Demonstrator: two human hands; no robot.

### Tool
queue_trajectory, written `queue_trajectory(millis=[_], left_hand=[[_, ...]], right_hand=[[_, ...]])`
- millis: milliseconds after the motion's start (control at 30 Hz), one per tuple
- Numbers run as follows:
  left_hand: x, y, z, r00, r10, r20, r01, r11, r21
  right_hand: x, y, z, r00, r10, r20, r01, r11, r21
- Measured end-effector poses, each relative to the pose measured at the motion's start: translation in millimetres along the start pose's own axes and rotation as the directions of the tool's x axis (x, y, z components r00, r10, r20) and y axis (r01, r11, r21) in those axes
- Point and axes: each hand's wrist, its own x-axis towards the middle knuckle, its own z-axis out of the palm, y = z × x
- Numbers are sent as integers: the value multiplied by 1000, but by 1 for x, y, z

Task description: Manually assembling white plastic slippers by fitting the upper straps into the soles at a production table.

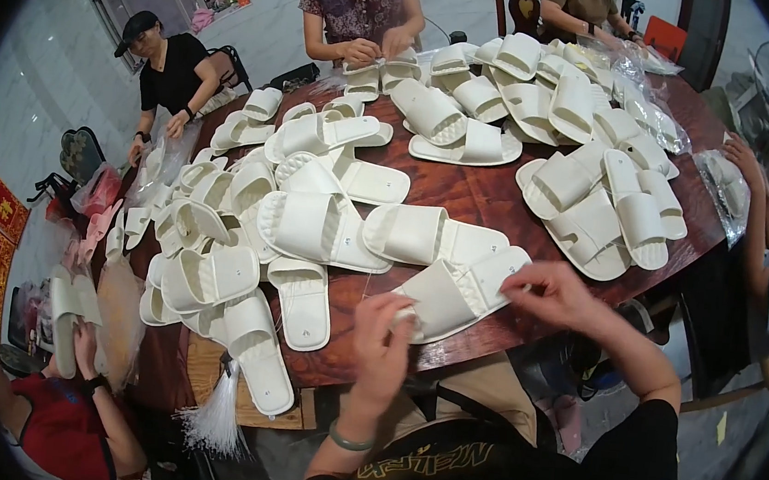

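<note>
A white open-toe slipper [438, 305] lies slantwise at the table's near edge, between my two hands. At its toe end, my left hand [381, 346] is closed, with the white edge of the slipper showing at the fingers. Over the heel end, my right hand [550, 295] has its fingertips pinched together; whatever is between them is too small to make out. Just beyond lies another white slipper [408, 233]. Left of it a quilted-sole slipper [307, 228] rests on the heap. A bundle of thin white plastic strands [217, 416] hangs off the table's edge.
White slippers heap across the dark red wooden table [436, 185], with more at the right [577, 208]. Clear plastic bags [660, 118] lie at the far right. Several people work around the table; one at the lower left holds a slipper pair [71, 321].
</note>
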Motion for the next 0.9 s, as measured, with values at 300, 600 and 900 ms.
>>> queue_trajectory(millis=[300, 600, 900], left_hand=[[0, -45, -2, 918, -142, 371, 71, 977, 199], [-8, -61, 23, 959, -89, 268, 32, 977, 209], [-15, -60, 21, 982, -104, 157, 87, 990, 111]], right_hand=[[43, 41, 22, 977, 15, 214, 75, 910, -407], [77, 75, 55, 946, -28, 322, 118, 957, -265], [70, 74, 63, 941, -35, 338, 89, 985, -145]])
